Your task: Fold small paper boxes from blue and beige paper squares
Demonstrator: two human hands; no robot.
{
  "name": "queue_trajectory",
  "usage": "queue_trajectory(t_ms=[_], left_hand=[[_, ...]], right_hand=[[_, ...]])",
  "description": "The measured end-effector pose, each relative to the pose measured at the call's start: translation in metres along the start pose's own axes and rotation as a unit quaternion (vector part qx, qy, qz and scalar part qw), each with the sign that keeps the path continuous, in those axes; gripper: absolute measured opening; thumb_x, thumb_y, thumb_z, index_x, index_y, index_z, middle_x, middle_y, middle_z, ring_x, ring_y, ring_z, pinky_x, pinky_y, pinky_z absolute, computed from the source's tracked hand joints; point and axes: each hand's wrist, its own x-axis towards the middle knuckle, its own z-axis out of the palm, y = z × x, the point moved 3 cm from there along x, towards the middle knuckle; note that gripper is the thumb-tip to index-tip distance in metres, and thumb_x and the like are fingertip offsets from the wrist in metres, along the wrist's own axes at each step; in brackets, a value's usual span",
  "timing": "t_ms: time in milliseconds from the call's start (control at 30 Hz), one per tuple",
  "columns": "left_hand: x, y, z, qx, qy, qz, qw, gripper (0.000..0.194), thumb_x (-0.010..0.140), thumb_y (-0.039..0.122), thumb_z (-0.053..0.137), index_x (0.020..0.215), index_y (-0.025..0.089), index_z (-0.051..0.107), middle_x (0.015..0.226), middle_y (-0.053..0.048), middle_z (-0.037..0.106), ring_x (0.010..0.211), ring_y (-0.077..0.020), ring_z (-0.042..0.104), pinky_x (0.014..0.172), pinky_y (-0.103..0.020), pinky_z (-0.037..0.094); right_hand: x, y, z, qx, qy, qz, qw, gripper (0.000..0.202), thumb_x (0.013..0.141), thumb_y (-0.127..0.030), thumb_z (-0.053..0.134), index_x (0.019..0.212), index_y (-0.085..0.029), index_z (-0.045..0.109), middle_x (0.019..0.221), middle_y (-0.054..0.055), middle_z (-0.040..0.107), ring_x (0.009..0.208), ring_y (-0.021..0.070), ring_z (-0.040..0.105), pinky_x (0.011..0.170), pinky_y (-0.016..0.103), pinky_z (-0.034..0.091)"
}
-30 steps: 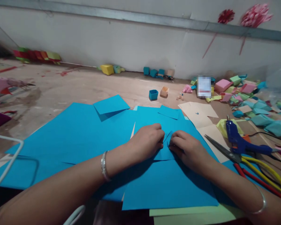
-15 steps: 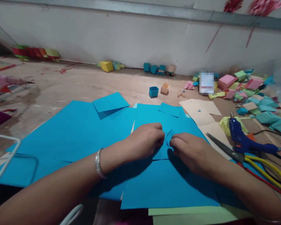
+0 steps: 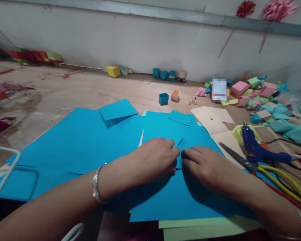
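Large blue paper sheets (image 3: 90, 140) lie over the table in front of me. My left hand (image 3: 160, 154) and my right hand (image 3: 200, 164) meet near the middle, fingers bent, closed on a small blue paper piece (image 3: 180, 142). Only a thin upper corner of that piece shows between them; the rest is hidden by the fingers. A folded blue sheet (image 3: 117, 109) rests behind my left hand, and a smaller blue piece (image 3: 181, 117) lies beyond both hands. Open scissors (image 3: 253, 165) with yellow and red handles lie beside my right forearm.
A blue glue gun (image 3: 257, 145) lies past the scissors. Small blue (image 3: 163, 98) and peach boxes (image 3: 176, 95) stand further back. Colourful paper shapes (image 3: 266, 97) are heaped at the right. Pale green paper (image 3: 198, 228) shows at the near edge; a white wire frame (image 3: 5, 180) stands at left.
Both hands have moved slightly nearer to me, and my left hand has shifted right, closer to my right hand. Less of the small blue piece shows between the fingers.
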Motion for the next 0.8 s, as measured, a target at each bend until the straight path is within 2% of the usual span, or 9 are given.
queue_trajectory(t_ms=[67, 167, 300, 467, 633, 800], left_hand=[[-0.001, 0.002, 0.001, 0.02, 0.02, 0.013, 1.0, 0.011, 0.092, 0.025, 0.055, 0.084, 0.018, 0.056, 0.078, -0.003, 0.055, 0.069, -0.0185, 0.047, 0.055, -0.032, 0.028], [-0.001, 0.001, 0.002, 0.03, 0.006, 0.016, 0.999, 0.018, 0.092, 0.015, 0.051, 0.076, 0.019, 0.056, 0.072, -0.002, 0.052, 0.061, -0.017, 0.042, 0.052, -0.033, 0.021], [0.001, -0.004, 0.001, 0.004, -0.03, -0.014, 0.999, 0.025, 0.091, 0.006, 0.045, 0.072, 0.017, 0.056, 0.077, -0.003, 0.053, 0.059, -0.0147, 0.042, 0.052, -0.032, 0.024], [0.0, -0.009, 0.001, -0.056, -0.001, -0.048, 0.997, 0.023, 0.092, 0.009, 0.045, 0.073, 0.016, 0.057, 0.083, -0.004, 0.055, 0.071, -0.0151, 0.048, 0.061, -0.029, 0.033], [0.003, -0.017, 0.004, -0.116, -0.064, -0.121, 0.984, 0.02, 0.093, 0.021, 0.049, 0.078, 0.017, 0.062, 0.079, -0.004, 0.062, 0.068, -0.0162, 0.052, 0.058, -0.029, 0.032], [0.006, -0.022, 0.008, -0.12, -0.069, -0.14, 0.98, 0.017, 0.09, 0.019, 0.049, 0.078, 0.018, 0.06, 0.075, -0.004, 0.063, 0.061, -0.0156, 0.051, 0.053, -0.029, 0.027]], right_hand=[[0.002, 0.0, 0.0, 0.016, -0.005, 0.009, 1.0, 0.012, 0.09, -0.015, 0.052, 0.086, -0.015, 0.064, 0.088, 0.009, 0.061, 0.078, 0.0205, 0.05, 0.066, 0.034, 0.036], [0.003, 0.004, 0.003, 0.044, -0.015, 0.028, 0.999, 0.012, 0.091, -0.021, 0.053, 0.087, -0.016, 0.063, 0.087, 0.009, 0.061, 0.079, 0.0212, 0.051, 0.065, 0.034, 0.037], [0.004, 0.012, 0.006, 0.099, -0.003, 0.053, 0.994, 0.025, 0.094, -0.011, 0.042, 0.084, -0.016, 0.064, 0.089, 0.009, 0.063, 0.08, 0.0193, 0.052, 0.067, 0.031, 0.038], [0.006, 0.021, 0.008, 0.17, -0.003, 0.112, 0.979, 0.023, 0.093, -0.014, 0.047, 0.078, -0.017, 0.064, 0.09, 0.008, 0.063, 0.081, 0.0173, 0.055, 0.069, 0.029, 0.04], [0.008, 0.024, 0.013, 0.173, -0.02, 0.158, 0.972, 0.021, 0.094, -0.02, 0.049, 0.075, -0.017, 0.06, 0.085, 0.006, 0.059, 0.079, 0.0166, 0.053, 0.068, 0.028, 0.039], [0.006, 0.023, 0.016, 0.113, -0.034, 0.179, 0.977, 0.018, 0.093, -0.023, 0.053, 0.076, -0.017, 0.058, 0.084, 0.006, 0.055, 0.078, 0.0178, 0.05, 0.066, 0.029, 0.037]])
